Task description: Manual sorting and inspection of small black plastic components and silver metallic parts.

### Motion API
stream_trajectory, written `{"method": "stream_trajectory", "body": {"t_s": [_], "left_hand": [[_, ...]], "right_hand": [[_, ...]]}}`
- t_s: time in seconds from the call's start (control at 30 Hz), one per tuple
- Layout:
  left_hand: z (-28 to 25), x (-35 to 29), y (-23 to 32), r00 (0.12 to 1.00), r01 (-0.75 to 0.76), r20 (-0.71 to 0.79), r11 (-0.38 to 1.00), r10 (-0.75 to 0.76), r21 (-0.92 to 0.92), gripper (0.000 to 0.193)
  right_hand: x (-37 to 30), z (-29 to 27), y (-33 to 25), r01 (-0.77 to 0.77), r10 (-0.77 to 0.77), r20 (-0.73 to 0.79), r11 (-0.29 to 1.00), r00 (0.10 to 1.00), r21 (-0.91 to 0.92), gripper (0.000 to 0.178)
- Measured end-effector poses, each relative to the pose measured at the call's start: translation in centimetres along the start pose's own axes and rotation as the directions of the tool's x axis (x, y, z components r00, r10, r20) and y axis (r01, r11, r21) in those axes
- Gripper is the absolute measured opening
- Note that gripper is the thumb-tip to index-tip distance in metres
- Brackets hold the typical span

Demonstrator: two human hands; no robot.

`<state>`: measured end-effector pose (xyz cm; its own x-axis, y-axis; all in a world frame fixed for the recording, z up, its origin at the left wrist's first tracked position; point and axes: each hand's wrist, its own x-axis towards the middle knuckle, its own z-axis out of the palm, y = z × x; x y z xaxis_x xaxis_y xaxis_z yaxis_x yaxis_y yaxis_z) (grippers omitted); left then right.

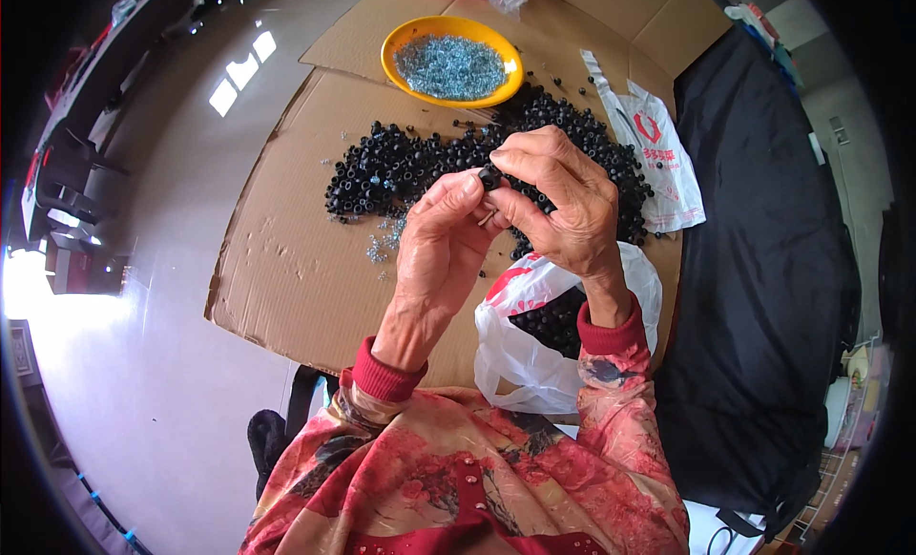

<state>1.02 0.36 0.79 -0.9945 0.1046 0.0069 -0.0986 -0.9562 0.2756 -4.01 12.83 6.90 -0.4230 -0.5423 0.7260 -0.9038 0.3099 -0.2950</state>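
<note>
Where both hands meet: a black bead (489, 178) is held at the fingertips, above the cardboard (305, 240) and near the pile (372, 178); handling of this single piece is judged to be the step in hand.
Left hand (441, 226): the thumb is laid along the near side, the fingers are curled beneath, and the pinch is almost closed on the bead.
Right hand (568, 202): the wrist is bent inward, the back is turned up, and thumb and forefinger are narrowed about the bead; whether anything smaller is gripped cannot be told.
Next move: a steady, fine pinch seems called for, with both forearms kept above the bag (520, 378) and pile.
</note>
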Motion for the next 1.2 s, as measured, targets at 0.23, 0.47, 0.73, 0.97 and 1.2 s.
{"method": "stream_trajectory", "body": {"t_s": [0.23, 0.47, 0.73, 0.97, 1.2], "left_hand": [[0.6, -0.2, 0.3, 0.999, 0.025, -0.034, 1.000, -0.024, 0.009, 0.015], [1.4, -0.5, 0.3, 1.000, -0.025, 0.018, 0.995, 0.024, 0.096, 0.015], [0.9, -0.2, 0.0, 1.000, -0.009, -0.023, 0.998, 0.011, 0.061, 0.015], [1.0, 0.2, 0.1, 0.998, -0.027, -0.047, 0.998, 0.030, 0.059, 0.015], [0.6, -0.2, 0.1, 0.998, -0.036, -0.043, 0.999, 0.037, 0.025, 0.014]], "right_hand": [[-0.7, -0.1, 0.0, -0.033, 0.033, 0.001, 0.999, 0.999, 0.026, 0.031], [-0.1, -1.7, -0.4, -0.353, 0.342, 0.094, 0.881, 0.935, 0.314, 0.010], [-0.6, -0.6, 0.4, -0.317, 0.327, 0.038, 0.873, 0.944, 0.371, 0.008], [-0.2, 0.2, 0.3, -0.224, 0.242, -0.072, 0.955, 0.968, 0.192, 0.010], [-0.3, 0.0, -0.8, -0.035, 0.033, -0.029, 0.995, 0.999, -0.093, 0.032]]}}
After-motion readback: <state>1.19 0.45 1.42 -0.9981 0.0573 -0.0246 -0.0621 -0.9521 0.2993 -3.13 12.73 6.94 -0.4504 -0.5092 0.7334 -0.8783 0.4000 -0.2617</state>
